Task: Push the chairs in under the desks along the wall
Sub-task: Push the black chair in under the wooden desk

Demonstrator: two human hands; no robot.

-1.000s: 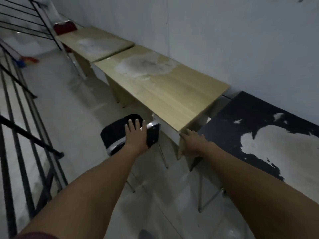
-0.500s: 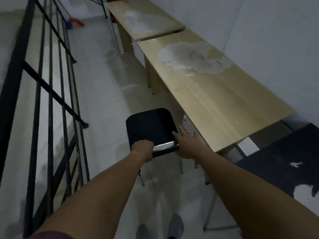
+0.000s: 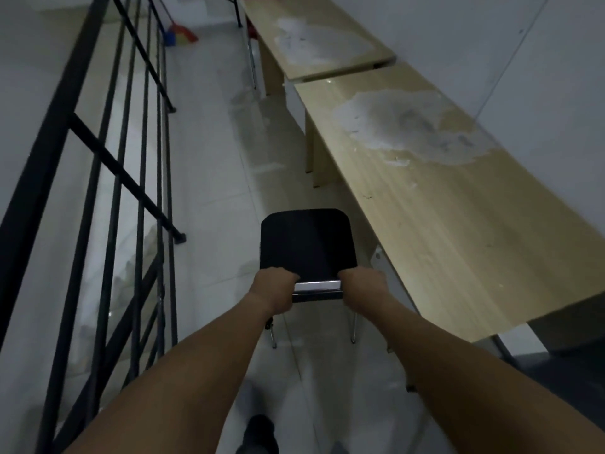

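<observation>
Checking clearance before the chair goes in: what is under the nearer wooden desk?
Under the wooden desk only its far panel legs and floor show; the top hides the rest.

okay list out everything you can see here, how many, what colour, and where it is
chair: one, black seat and back with metal legs, in the aisle left of the near desk, not under it
near desk: one, light wood with a pale worn patch, along the right wall
far desk: one, light wood with a pale worn patch, beyond the near desk along the wall
dark desk: one, black, lower right corner, only partly in view
railing: one, black metal bars, along the left side
broom: one, blue, red and yellow, top left on the floor beyond the railing
left hand: gripping the left end of the chair back
right hand: gripping the right end of the chair back
</observation>
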